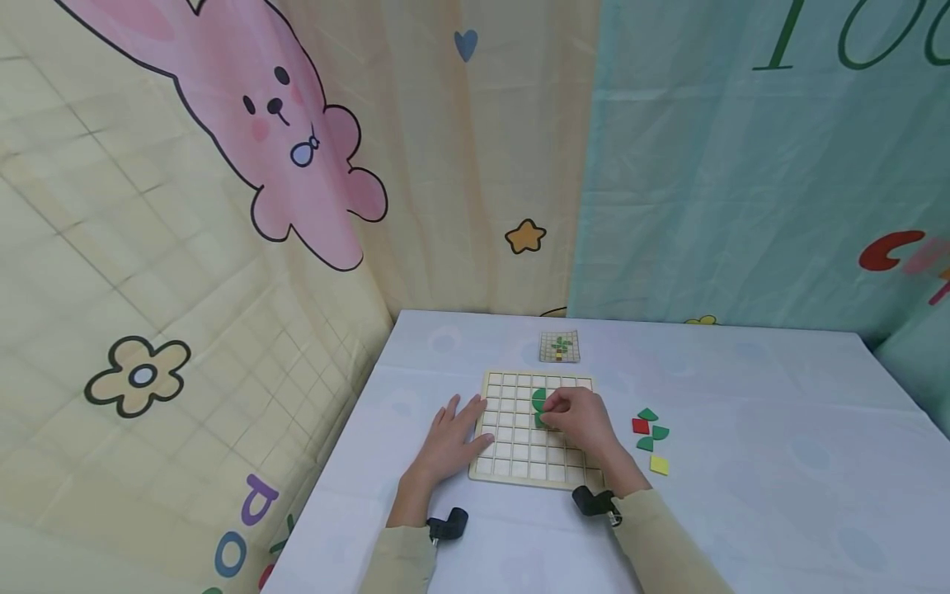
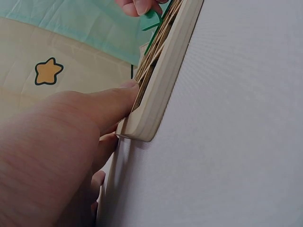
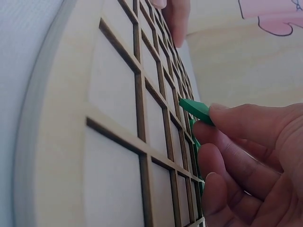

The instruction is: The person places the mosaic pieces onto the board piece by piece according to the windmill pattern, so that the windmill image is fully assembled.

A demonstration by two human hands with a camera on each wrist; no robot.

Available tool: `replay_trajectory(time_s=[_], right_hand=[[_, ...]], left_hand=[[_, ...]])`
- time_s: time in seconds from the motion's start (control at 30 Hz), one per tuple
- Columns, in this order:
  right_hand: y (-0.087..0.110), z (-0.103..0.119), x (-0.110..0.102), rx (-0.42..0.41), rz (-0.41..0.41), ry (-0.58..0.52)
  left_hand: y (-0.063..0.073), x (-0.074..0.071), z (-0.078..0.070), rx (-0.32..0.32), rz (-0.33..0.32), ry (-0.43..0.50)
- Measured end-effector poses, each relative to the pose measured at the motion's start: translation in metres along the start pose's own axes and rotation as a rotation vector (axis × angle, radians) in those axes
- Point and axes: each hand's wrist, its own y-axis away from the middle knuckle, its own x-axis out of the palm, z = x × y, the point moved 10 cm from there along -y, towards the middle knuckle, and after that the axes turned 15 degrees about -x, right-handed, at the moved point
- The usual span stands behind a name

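Note:
A wooden grid board with pale square cells lies on the table. My right hand is over its upper right part and pinches a green piece with a curved edge between thumb and forefinger, tilted just above the grid in the right wrist view. Other green pieces sit in cells beside those fingertips, partly hidden by them. At the board's left edge, my left hand rests with fingers spread; its thumb touches the wooden rim in the left wrist view.
Right of the board lie a red square, a yellow square and several loose green pieces. Behind the board is a small card printed with a grid and a green pattern. Fabric curtains hang behind the white table.

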Motion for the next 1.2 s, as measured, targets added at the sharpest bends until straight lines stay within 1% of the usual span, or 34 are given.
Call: replay_trajectory(time_s=[0.3, 0.57, 0.93, 1.2], right_hand=[[0.0006, 0.0035, 0.0033, 0.007, 0.010, 0.003], [-0.0002, 0.0020, 0.0067, 0.009, 0.021, 0.042], [-0.0014, 0.0032, 0.0089, -0.030, 0.046, 0.105], [0.0001, 0.0039, 0.0090, -0.037, 0.047, 0.089]], left_hand=[[-0.0001, 0.0000, -0.0005, 0.015, -0.007, 0.008], [-0.0012, 0.0022, 0.0016, 0.016, -0.006, 0.003], [0.0003, 0.0012, 0.0000, 0.021, -0.006, 0.000], [-0.0003, 0.0016, 0.0005, 0.019, -0.005, 0.001]])
